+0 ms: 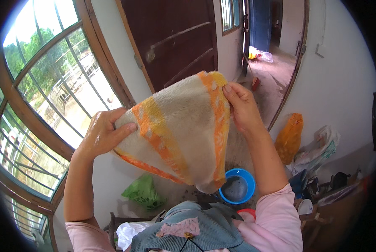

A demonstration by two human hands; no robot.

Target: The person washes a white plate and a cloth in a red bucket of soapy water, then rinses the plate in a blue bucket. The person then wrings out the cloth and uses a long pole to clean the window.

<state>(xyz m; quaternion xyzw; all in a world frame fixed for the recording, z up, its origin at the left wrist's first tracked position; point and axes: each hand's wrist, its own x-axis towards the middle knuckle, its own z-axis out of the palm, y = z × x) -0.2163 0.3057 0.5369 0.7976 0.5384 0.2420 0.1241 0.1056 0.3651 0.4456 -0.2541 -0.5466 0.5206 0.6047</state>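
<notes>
A greyish terry towel (pixel 188 123) with orange and yellow bands is stretched between my hands at chest height. My left hand (pixel 104 132) pinches its left part between thumb and fingers, and the wrist looks wet. Higher up, my right hand (pixel 242 105) grips the top right corner by the orange and yellow edge. The cloth sags into a fold that hangs low in the middle. Below its lower right end, a blue bucket (pixel 237 186) on the floor holds greyish, slightly foamy water. The towel's lower tip overlaps the bucket's rim in view; whether they touch I cannot tell.
A barred window (pixel 49 85) is on the left, beside a dark red door (pixel 175 41). On the floor lies a green plastic bag (pixel 143 192). An orange sack (pixel 289 137) and plastic bags (pixel 320 148) lean by the right wall. Part of a red basin (pixel 247 214) shows near my body.
</notes>
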